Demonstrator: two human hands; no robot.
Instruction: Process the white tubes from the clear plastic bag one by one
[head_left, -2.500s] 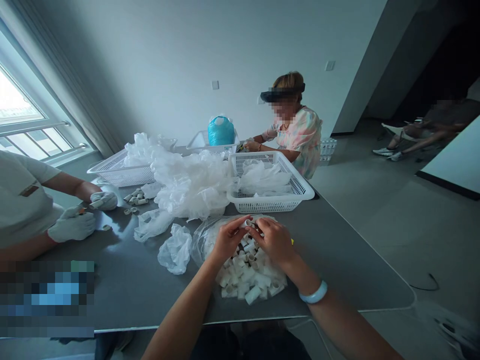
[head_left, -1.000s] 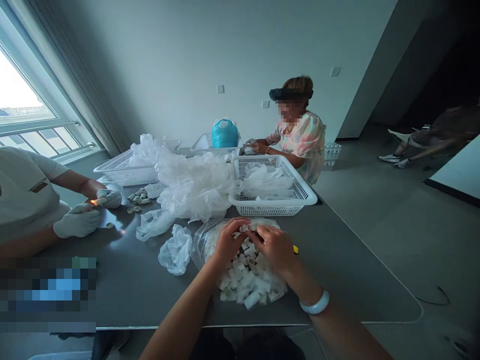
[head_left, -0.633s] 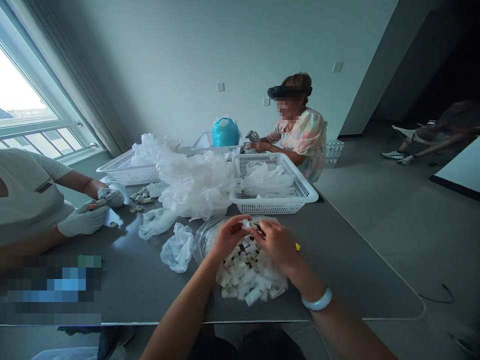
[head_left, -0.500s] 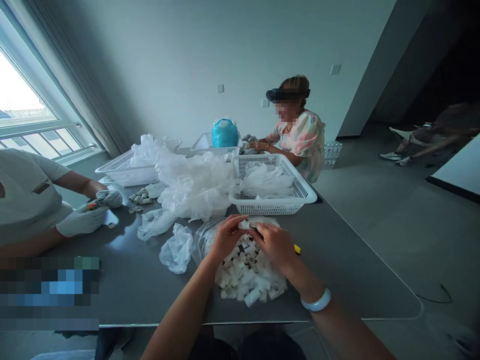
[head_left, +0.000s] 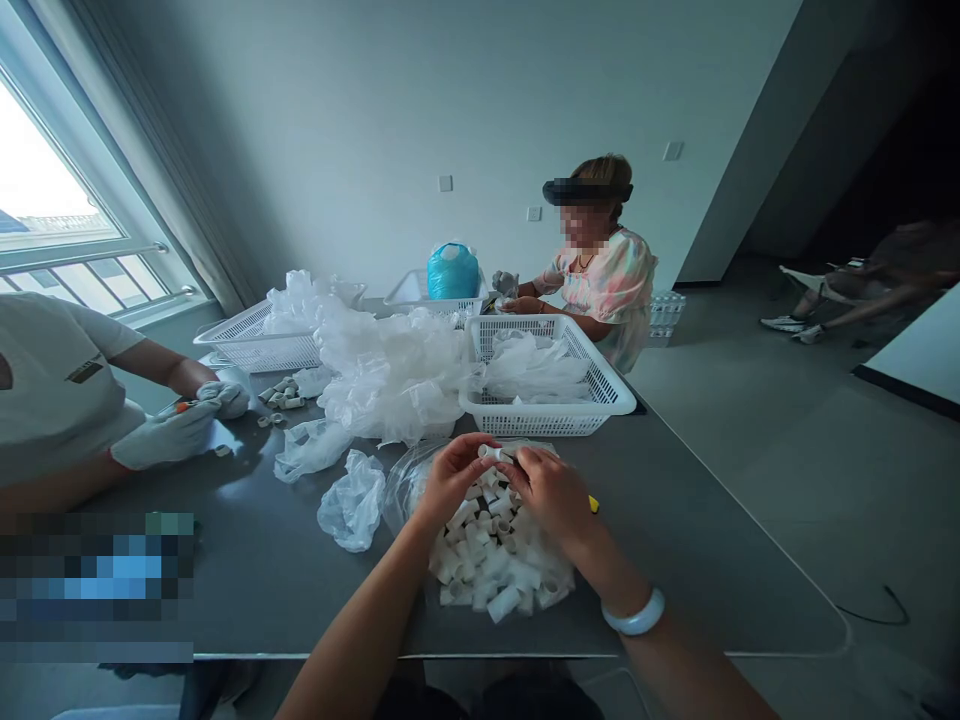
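Observation:
My left hand (head_left: 457, 478) is closed around a short white plastic pipe fitting (head_left: 491, 453), its open end facing left. At the fitting's right end, my right hand (head_left: 551, 490) is closed on a slim tool that looks like a utility knife; its yellow end (head_left: 594, 504) shows past the hand. The rest of the tool is mostly hidden by my fingers. Below both hands, many similar white pipe fittings (head_left: 504, 603) lie heaped on a clear plastic bag (head_left: 405, 490) spread on the dark table.
Crumpled clear bags (head_left: 352, 500) lie to the left. Beyond my hands stand a white basket (head_left: 547, 418) and a big heap of plastic bags (head_left: 390, 370). One co-worker's gloved hands (head_left: 169, 435) work at the left; another person (head_left: 600, 270) sits across the table.
The fitting has turned slightly, so its open end shows more clearly. Both hands stay in nearly the same place above the heap. The view has shifted a little.

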